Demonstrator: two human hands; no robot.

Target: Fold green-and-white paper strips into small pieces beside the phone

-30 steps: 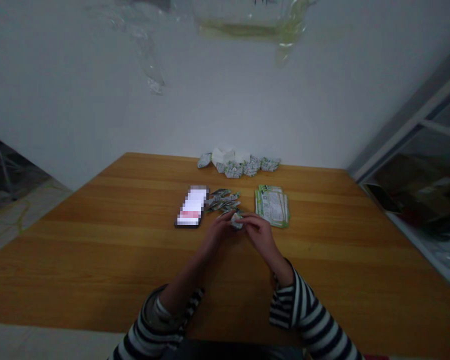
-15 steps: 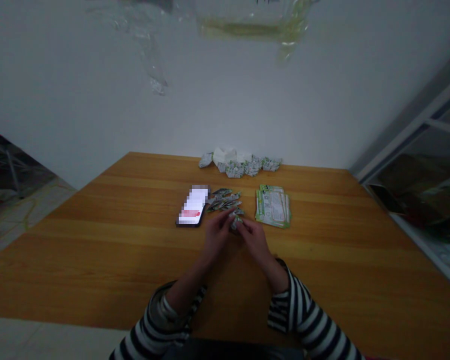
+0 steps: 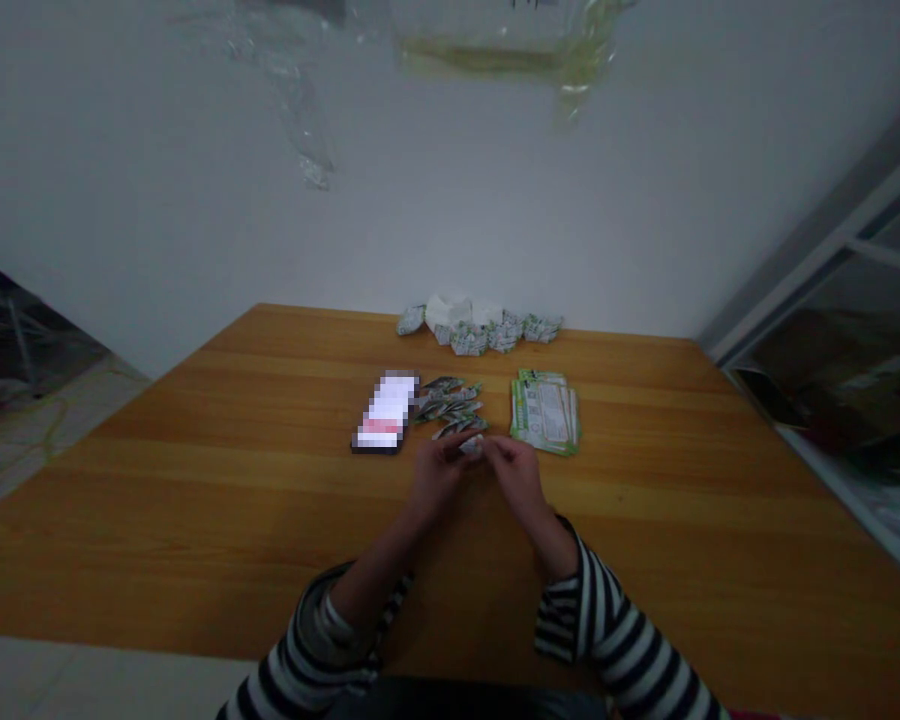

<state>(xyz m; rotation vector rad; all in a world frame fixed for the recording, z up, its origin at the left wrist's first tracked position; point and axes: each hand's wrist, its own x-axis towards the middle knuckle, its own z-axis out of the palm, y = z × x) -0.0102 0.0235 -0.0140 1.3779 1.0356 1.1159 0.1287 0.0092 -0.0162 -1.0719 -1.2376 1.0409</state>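
Both my hands meet over the wooden table, just in front of a small folded paper piece (image 3: 472, 447). My left hand (image 3: 439, 475) and my right hand (image 3: 517, 477) pinch that piece between their fingertips. Just beyond them lies a loose group of folded green-and-white paper pieces (image 3: 448, 405), nearest my left fingers. To their left is a smartphone (image 3: 385, 412) with a lit, pixelated screen. A stack of flat green-printed paper sheets (image 3: 545, 412) lies just beyond my right hand, not touching it.
A row of folded paper pieces and crumpled white paper (image 3: 478, 330) lies along the far edge of the wooden table (image 3: 270, 500), against a white wall (image 3: 450, 180). Clear plastic (image 3: 285, 90) hangs on the wall. A glazed, framed door (image 3: 817, 320) stands at right.
My fingers have drawn back from the group of folded pieces, and my hands sit slightly lower and further apart. The small paper piece stays between them.
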